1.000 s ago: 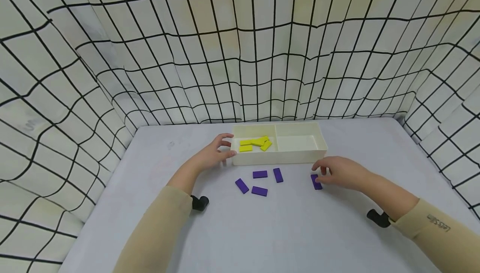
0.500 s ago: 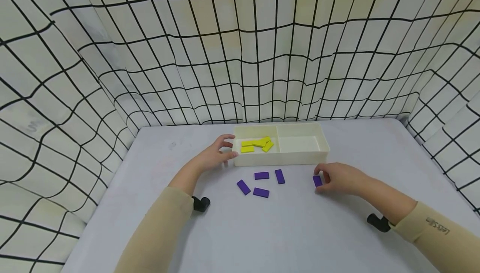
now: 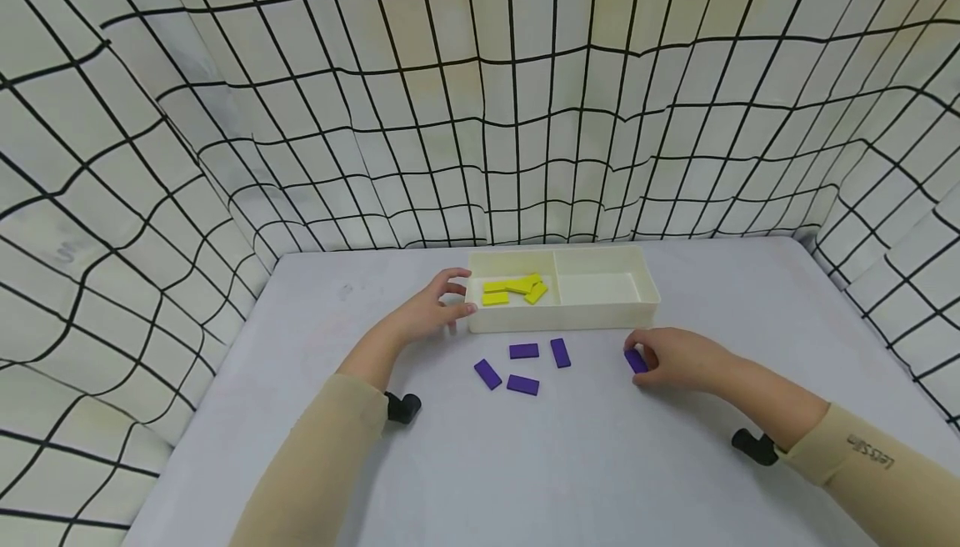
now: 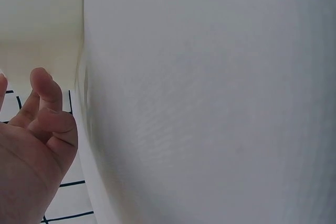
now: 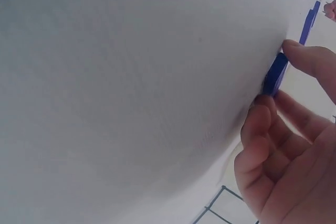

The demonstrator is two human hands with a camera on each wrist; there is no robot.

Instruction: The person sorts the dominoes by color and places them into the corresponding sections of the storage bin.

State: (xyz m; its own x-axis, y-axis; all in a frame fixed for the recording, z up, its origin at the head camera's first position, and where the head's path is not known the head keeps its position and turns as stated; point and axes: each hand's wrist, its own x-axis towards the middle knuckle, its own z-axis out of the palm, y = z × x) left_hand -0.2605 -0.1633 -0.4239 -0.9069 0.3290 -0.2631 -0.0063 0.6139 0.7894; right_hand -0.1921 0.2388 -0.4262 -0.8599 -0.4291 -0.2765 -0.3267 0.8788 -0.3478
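My left hand (image 3: pixel 431 308) spreads at the left end of a cream two-compartment box (image 3: pixel 562 317). Its thumb and index fingertip touch the box end; the other fingers are loosely bent. At the box's front right, my right hand (image 3: pixel 682 358) pinches a small purple rectangular tile (image 3: pixel 636 361) between thumb and fingers. The right wrist view shows this tile (image 5: pixel 275 75) tilted close over the table. Several more purple tiles (image 3: pixel 522 384) lie flat in front of the box. Yellow tiles (image 3: pixel 495 299) are heaped in the left compartment.
The box's right compartment (image 3: pixel 596 288) shows its bare floor. A white cloth-covered table (image 3: pixel 480 472) spreads below the hands. White walls with black netting (image 3: pixel 525 138) rise behind and at both sides. Each wrist carries a small black camera (image 3: pixel 403 408).
My right hand's fingers have closed on the purple tile, which has turned a little in their pinch. The left hand and the box keep their places.
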